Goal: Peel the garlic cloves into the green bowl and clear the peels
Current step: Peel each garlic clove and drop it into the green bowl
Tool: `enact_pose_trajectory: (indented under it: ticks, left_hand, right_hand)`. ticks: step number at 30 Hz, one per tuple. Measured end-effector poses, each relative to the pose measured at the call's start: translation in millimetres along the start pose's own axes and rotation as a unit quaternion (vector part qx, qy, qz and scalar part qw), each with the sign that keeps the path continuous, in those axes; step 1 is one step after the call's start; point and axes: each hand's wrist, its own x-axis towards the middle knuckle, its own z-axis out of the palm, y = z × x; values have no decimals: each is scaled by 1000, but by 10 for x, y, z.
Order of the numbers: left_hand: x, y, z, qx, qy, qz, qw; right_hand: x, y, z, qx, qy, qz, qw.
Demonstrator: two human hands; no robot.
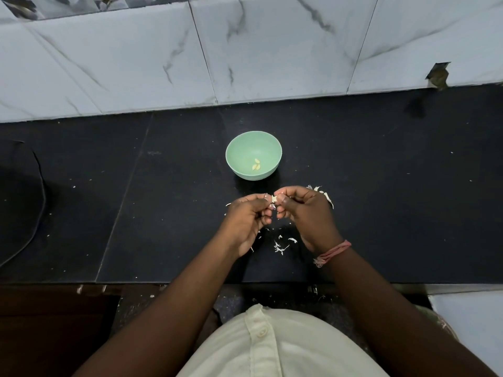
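At the centre of the frame the fingertips of the left hand [249,213] and right hand [299,206] meet, both pinching a pale garlic clove [274,198]; its skin seems partly on, though it is too small to be sure. Best to nip the skin at one end and strip it lengthwise, without crushing the clove. Loose peels [280,244] lie below the hands. Just above, the green bowl [239,156] holds peeled cloves [256,164]. No writing is legible anywhere.
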Motion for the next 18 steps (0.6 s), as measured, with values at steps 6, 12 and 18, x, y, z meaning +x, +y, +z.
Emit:
enact_pose_trajectory:
  ticks: [6,12,18]
  left_hand:
    - [17,49,-19,-18,-40,-31,999]
    - [60,30,60,-28,-20,-3,999]
    - [64,-70,57,90,10,57,994]
  right_hand:
    - [-20,-8,2,119,-35,50,991]
    - [36,-5,50,13,49,-23,998]
    - [25,100,84,-33,67,-16,997]
